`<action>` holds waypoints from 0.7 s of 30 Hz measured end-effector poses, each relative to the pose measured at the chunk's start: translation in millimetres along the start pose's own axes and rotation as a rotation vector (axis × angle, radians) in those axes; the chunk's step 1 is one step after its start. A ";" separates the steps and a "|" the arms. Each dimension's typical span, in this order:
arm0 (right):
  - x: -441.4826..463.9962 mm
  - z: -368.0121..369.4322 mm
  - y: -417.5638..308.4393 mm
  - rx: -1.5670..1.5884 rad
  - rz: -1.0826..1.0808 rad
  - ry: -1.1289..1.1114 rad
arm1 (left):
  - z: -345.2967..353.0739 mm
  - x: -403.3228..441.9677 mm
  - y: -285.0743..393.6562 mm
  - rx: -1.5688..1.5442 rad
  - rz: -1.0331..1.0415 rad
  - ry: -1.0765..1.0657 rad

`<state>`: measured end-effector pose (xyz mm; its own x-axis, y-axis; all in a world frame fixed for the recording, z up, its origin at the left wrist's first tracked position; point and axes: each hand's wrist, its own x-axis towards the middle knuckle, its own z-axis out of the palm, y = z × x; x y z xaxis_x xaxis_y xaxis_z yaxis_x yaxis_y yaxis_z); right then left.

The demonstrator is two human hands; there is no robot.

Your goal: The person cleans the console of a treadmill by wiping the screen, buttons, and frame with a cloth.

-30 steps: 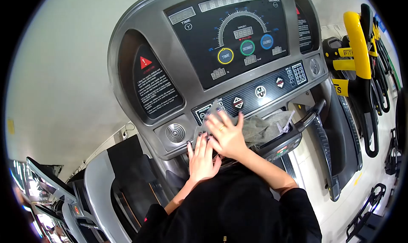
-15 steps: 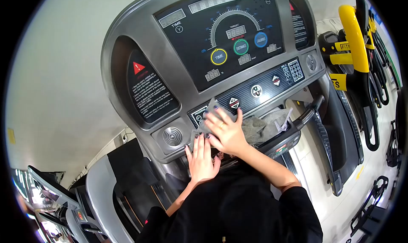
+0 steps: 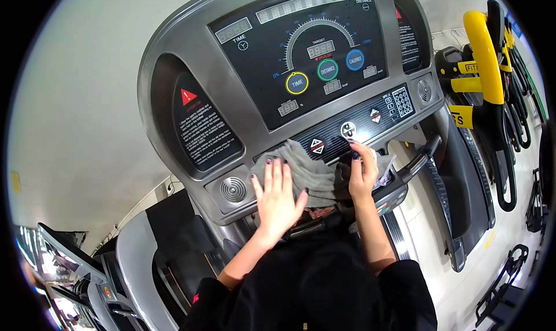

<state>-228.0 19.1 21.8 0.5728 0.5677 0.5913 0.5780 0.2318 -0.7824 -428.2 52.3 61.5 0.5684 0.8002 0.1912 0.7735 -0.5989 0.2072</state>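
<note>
A grey cloth [image 3: 310, 172] lies bunched along the lower left of the treadmill console [image 3: 255, 114], over part of the button strip [image 3: 333, 143]. My left hand [image 3: 275, 200] rests on the cloth's left part, palm down with the fingers spread out. At the cloth's right end, my right hand [image 3: 363, 174] has its fingers bent together in a pinch on the fabric, just below the strip's round centre button. What lies inside that pinch is partly hidden. A whitish piece [image 3: 387, 167] shows beside the right wrist.
A handlebar [image 3: 414, 163] juts out right of the console. The left speaker grille [image 3: 233, 189] sits beside my left hand. Another treadmill [image 3: 139, 261] stands at lower left. Exercise equipment with a yellow curved handle [image 3: 483, 59] stands at right.
My right hand has moved right, away from beside my left hand, to the cloth's right part. More of the cloth now shows between the hands. My left hand has flattened with its thumb out.
</note>
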 end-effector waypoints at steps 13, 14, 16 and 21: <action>-1.5 9.3 -9.5 0.038 -0.149 -0.370 | -1.5 -1.6 -10.5 0.016 -0.017 0.071; -2.0 9.8 -9.1 0.043 -0.120 -0.369 | 1.2 -1.4 -4.1 -0.003 -0.031 0.072; -3.2 9.5 -8.8 0.048 -0.090 -0.361 | 0.2 -0.9 11.0 -0.019 0.024 -0.027; -4.0 9.2 -6.5 0.053 -0.116 -0.339 | 3.2 -2.5 17.2 -0.034 0.113 -0.059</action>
<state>-239.3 22.6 22.7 0.2752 0.7627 0.5852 0.5917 0.3454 -0.7284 -415.4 40.1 61.5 0.6678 0.7272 0.1589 0.6940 -0.6854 0.2204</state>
